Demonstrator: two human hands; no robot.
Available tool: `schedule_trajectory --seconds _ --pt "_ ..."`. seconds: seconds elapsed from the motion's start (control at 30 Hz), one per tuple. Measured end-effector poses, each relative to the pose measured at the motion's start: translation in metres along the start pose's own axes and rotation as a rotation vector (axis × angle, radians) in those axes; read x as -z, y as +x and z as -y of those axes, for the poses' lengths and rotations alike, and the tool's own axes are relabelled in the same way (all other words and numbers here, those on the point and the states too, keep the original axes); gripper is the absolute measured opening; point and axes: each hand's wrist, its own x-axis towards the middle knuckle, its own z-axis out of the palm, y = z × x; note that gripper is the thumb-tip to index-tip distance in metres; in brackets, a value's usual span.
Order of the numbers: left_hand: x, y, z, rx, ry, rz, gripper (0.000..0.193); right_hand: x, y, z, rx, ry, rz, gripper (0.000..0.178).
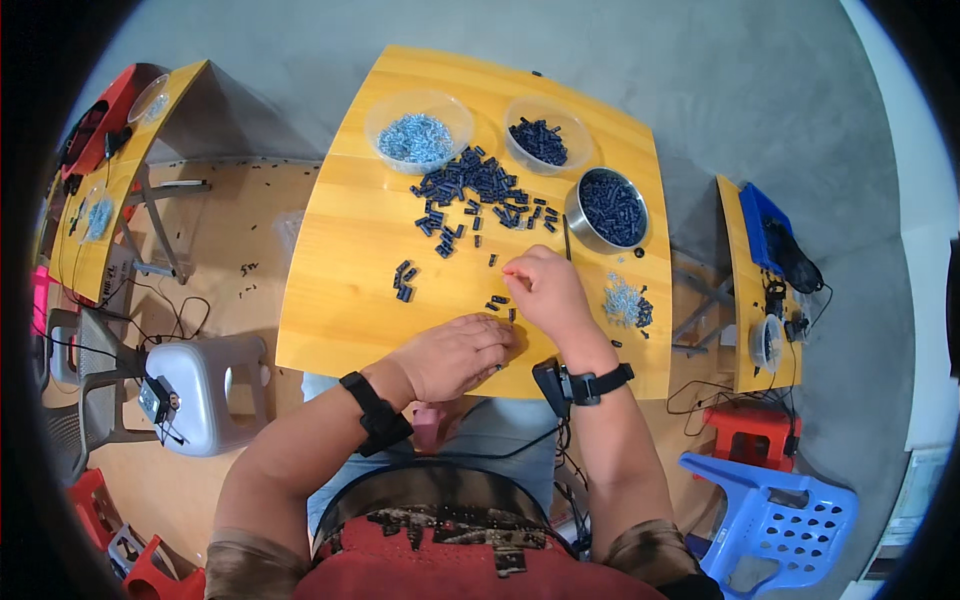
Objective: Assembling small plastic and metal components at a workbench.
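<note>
Dozens of short black cylinders (485, 180) lie on the yellow desk (330, 300), heaped near a metal bowl (588, 234), with a few strays just beyond the left hand (455, 358). That hand is palm down, fingers together, its underside hidden; the right hand (543, 285) curls inward, but whether it pinches anything I cannot tell.

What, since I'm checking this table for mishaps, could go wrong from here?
The small silver parts might mix with the tiny dark ones right beside them. The metal bowl stands near the right edge of the table, so a bump could spill its contents. The left hand might nudge the loose black piece close to it.
</note>
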Motion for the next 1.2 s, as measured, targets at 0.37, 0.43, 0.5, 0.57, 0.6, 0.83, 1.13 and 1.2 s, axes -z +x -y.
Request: schedule_trajectory --seconds 0.37,0.43,0.5,0.57,0.6,0.83,1.13,1.2 --pt "-0.004 0.002 -0.003 0.017 0.022 -0.020 0.019 -0.013 -0.025 -0.004 0.092 -0.052 0.056 0.008" --pt "-0.005 0.001 -0.003 0.030 0.011 -0.016 0.018 -0.011 -0.024 0.000 0.087 -0.076 0.067 0.007" --pt "0.001 0.001 -0.006 0.017 0.018 -0.015 0.018 -0.010 -0.023 0.005 0.073 -0.104 0.075 0.007" --pt "0.000 0.002 -0.006 0.000 0.020 -0.011 0.018 -0.008 -0.023 0.007 0.064 -0.119 0.102 0.006" --pt "-0.001 0.000 -0.006 0.008 0.036 -0.013 0.020 -0.008 -0.022 0.006 0.055 -0.143 0.117 0.008" --pt "0.005 0.004 -0.011 0.016 0.111 -0.028 0.021 0.036 -0.025 -0.023 -0.080 -0.038 -0.115 0.008" --pt "0.006 0.002 -0.011 0.016 0.151 -0.025 0.020 0.084 0.013 -0.087 -0.442 0.360 -0.426 0.010" --pt "0.006 0.001 -0.011 0.024 0.160 -0.029 0.020 0.089 0.020 -0.090 -0.480 0.463 -0.410 0.011"
